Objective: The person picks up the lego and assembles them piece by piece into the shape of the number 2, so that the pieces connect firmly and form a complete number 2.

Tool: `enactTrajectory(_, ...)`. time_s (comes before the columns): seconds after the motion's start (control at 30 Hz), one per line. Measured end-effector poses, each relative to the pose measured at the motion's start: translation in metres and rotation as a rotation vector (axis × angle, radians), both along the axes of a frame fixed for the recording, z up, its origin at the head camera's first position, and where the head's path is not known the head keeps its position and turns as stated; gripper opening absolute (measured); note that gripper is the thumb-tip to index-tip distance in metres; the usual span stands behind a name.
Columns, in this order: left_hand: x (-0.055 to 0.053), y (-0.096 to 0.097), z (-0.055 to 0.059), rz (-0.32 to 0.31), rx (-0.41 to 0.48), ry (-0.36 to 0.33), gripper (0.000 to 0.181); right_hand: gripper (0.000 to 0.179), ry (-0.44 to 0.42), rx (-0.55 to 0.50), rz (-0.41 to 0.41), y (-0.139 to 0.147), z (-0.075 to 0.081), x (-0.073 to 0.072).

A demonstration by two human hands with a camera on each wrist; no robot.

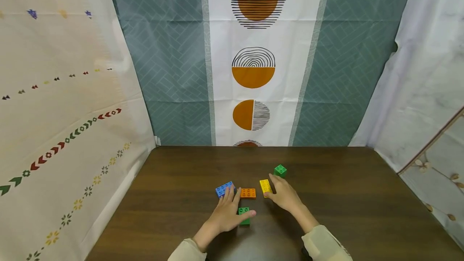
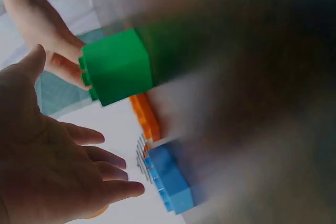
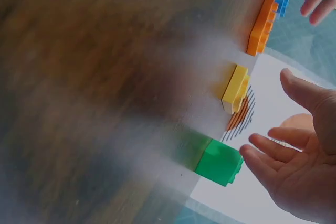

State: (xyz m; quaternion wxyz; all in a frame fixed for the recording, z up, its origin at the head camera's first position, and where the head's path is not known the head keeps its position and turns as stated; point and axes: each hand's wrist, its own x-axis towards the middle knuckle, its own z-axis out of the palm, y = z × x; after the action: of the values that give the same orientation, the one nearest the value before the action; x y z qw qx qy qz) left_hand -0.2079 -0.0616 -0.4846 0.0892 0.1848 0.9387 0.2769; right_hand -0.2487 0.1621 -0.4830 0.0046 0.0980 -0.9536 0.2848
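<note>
Spread fingers mark my left hand [image 1: 226,214], which hovers over the table by the blue brick [image 1: 224,189] and a green brick [image 1: 244,211]. Its palm and fingers [image 2: 113,163] hold nothing in the left wrist view, and the green block [image 2: 118,67] stands apart from them. An orange brick [image 1: 248,193] lies just right of the left fingertips. My right hand [image 1: 287,197] is beside the yellow brick [image 1: 265,187], with thumb and fingers apart. In the right wrist view a gap shows between this hand and the yellow brick [image 3: 235,89]. Another green brick [image 1: 280,170] sits beyond the right fingertips.
The bricks stand on a dark wooden table [image 1: 174,196]. A patterned cloth [image 1: 257,92] hangs behind its far edge. Light cloths hang along the left side [image 1: 65,132] and the right side [image 1: 424,92].
</note>
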Motion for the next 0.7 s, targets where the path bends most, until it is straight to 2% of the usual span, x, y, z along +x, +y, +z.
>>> enactTrajectory(0.27, 0.005, 0.004, -0.008, -0.005, 0.001, 0.033, 0.096, 0.075, -0.073, 0.026, -0.038, -0.002, -0.004, -0.007)
enactTrajectory(0.4, 0.004, 0.005, -0.009, -0.002, -0.003, 0.070, 0.088, 0.077, -0.084, 0.056, -0.058, -0.005, -0.008, -0.009)
enactTrajectory(0.63, 0.005, 0.006, -0.009, 0.028, 0.047, 0.099, 0.078, 0.077, -0.082, 0.116, -0.088, -0.012, -0.013, -0.012)
enactTrajectory(0.7, 0.006, 0.006, -0.010, 0.040, 0.049, 0.126, 0.073, 0.076, -0.074, 0.130, -0.100, -0.015, -0.013, -0.013)
